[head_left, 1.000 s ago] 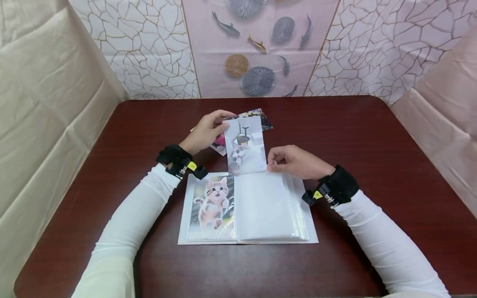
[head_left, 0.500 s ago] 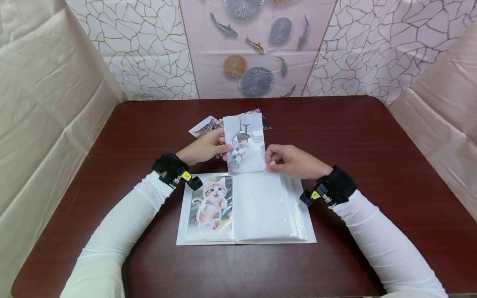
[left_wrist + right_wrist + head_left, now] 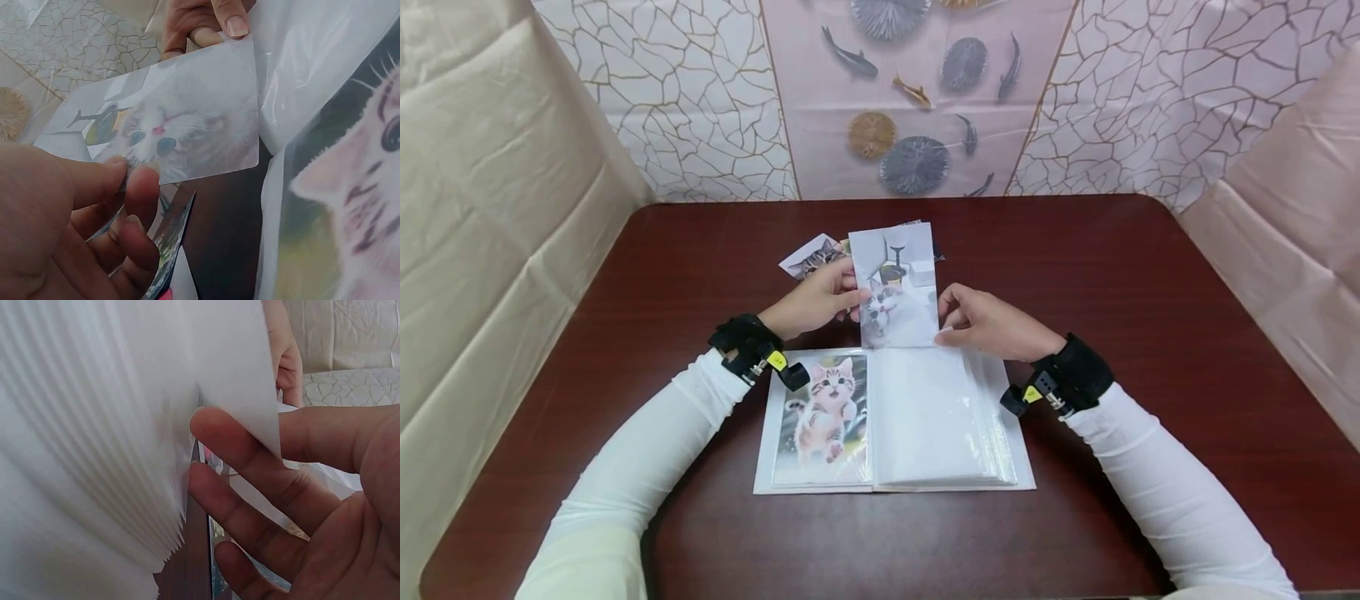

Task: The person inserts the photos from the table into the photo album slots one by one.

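A photo print of a white kitten (image 3: 895, 321) stands at the top edge of the open photo album's (image 3: 1026, 467) right page. My left hand (image 3: 808, 304) pinches the photo's left edge between thumb and fingers; the left wrist view shows its lower end (image 3: 219, 137) close to the plastic pages. My right hand (image 3: 1007, 327) pinches the upper corner of a clear sleeve page (image 3: 932, 417), and in the right wrist view the page (image 3: 244, 375) lies between thumb and index finger. Whether the photo's bottom edge is inside the sleeve, I cannot tell.
On the album's left page sits a picture of a striped kitten (image 3: 827, 408). Several more photos lie behind the held one, among them a tabby cat print (image 3: 816, 254), partly covered. The brown table (image 3: 1112, 275) extends to patterned cloth (image 3: 910, 100) at the back.
My left hand has slid from the photo's top left corner down its left edge, uncovering the tabby print. The photo stands slightly higher and straighter. My right hand has kept its hold.
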Motion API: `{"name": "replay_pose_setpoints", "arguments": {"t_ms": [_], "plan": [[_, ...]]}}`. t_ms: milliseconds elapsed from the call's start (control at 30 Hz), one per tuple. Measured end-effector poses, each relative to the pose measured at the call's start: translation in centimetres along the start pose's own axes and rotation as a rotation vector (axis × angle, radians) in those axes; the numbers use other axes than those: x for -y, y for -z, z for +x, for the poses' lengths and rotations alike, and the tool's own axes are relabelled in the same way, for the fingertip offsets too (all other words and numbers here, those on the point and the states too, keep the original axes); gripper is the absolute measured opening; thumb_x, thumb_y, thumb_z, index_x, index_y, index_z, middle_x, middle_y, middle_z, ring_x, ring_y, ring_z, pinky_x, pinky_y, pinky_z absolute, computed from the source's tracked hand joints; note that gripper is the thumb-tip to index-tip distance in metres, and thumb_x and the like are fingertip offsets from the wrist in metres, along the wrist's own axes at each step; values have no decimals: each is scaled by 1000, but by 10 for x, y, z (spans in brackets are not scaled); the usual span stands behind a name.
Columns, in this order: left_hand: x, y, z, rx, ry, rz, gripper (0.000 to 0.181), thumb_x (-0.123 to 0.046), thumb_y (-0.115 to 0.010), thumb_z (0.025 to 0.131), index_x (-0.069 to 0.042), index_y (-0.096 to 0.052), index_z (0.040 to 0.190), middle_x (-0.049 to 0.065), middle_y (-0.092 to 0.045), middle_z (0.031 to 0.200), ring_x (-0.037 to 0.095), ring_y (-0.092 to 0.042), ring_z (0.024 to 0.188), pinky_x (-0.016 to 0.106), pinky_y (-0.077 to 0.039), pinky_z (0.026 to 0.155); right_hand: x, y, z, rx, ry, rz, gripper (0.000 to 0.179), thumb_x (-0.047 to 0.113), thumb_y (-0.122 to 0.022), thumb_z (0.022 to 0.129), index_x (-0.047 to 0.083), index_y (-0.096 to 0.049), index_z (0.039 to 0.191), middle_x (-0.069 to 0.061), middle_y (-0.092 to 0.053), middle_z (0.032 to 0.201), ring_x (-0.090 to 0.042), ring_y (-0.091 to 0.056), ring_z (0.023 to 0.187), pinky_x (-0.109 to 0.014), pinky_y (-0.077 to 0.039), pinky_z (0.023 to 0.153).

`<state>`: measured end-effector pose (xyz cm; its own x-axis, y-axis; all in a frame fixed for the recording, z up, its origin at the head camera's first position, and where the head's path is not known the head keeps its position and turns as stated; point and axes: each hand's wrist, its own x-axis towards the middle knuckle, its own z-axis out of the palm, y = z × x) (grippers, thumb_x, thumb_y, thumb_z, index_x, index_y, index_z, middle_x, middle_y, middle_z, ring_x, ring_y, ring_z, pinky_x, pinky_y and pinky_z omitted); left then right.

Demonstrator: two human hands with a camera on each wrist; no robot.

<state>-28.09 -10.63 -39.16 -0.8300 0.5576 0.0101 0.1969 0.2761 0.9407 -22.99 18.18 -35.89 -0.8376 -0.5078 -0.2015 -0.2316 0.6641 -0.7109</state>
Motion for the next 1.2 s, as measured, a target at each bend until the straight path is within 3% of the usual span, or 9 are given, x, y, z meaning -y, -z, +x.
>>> {"name": "replay_pose_setpoints", "arguments": {"t_ms": [233,467,600,833,1033,1200], "plan": [[-3,-4,-1,-20,-13,-1,20,-8,-57,103,-4,-53,123,5,-64,83,32,-61,77,27,-49,65,1,-1,1,-11,0,-6,37,7,-71,94,1,-49,123,-11,-74,100,-21,-57,86,-33,-42,74],[-6,-11,-1,-70,-42,8,12,-9,-58,103,-3,-54,112,15,-62,85,43,-61,84,27,-49,68,1,1,1,-4,7,16,34,7,-71,94,0,-49,119,-9,-73,93,-20,-53,79,-30,-39,68],[-7,-14,0,-92,-55,9,9,-9,-59,102,-3,-52,104,16,-62,83,33,-65,79,25,-48,67,2,3,0,-8,21,22,33,8,-71,94,1,-49,118,-8,-73,93,-19,-53,78,-28,-38,65],[-5,-14,2,-77,-39,-3,11,-11,-58,103,-5,-49,104,9,-62,80,19,-67,75,25,-47,68,7,6,-5,-24,47,39,33,8,-70,95,1,-49,119,-9,-72,94,-18,-52,74,-28,-35,60],[-1,-13,3,-43,-5,-32,20,-12,-56,104,-8,-45,120,5,-66,80,17,-67,75,26,-47,70,8,5,-5,-47,66,49,37,6,-71,94,1,-50,125,-11,-73,98,-19,-58,80,-26,-41,66],[-1,-14,4,-25,16,-47,21,-11,-55,105,-8,-36,111,2,-68,77,16,-66,71,26,-47,68,7,4,-5,-55,72,61,41,5,-70,94,0,-50,129,-12,-74,99,-19,-59,83,-26,-42,68]]}}
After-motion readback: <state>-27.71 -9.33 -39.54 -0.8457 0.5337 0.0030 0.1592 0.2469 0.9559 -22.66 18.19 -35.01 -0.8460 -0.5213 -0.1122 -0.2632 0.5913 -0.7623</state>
